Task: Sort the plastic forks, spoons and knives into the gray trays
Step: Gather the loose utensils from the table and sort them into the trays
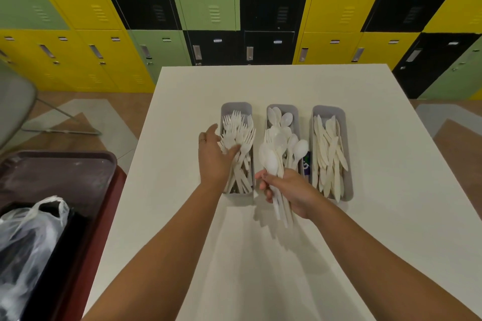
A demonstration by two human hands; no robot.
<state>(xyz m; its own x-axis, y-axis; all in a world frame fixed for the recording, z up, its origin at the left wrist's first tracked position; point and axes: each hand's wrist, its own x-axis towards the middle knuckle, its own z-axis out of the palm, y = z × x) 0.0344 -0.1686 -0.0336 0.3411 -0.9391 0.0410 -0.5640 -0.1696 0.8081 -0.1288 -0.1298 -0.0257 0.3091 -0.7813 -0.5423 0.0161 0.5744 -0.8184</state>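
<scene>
All the cutlery here is that plain white plastic stuff, kind of glossy and slightly see-through on the spoon bowls. Three narrow gray trays sit side by side on the white worktop [260, 255], long axis running away from the person, and I'll use the middle tray [294, 112] as the reference. It's got spoons [297, 148] in it, bowls mostly toward the far end. The tray to its left [236, 108] is full of forks [238, 125], tines pointing away, handles toward the person, a bit fanned out. The tray to its right [348, 190] has the knives [330, 154], lying lengthwise, blades mostly at the far end, some crossing each other. The left hand [212, 159] is over the fork tray, fingers fairly straight with the tips resting on the forks, thumb spread out to the side. The right hand [292, 193] is just in front of the middle tray's near end, fingers curled around a bundle of spoons [273, 164], bowls up and pointing away, handles sticking out below the hand toward the person. Well left of the middle tray, off the worktop, there's a dark serving tray [65, 172] and a clear plastic bag [28, 237]. Lockers [208, 8] in yellow, green and black behind it all.
</scene>
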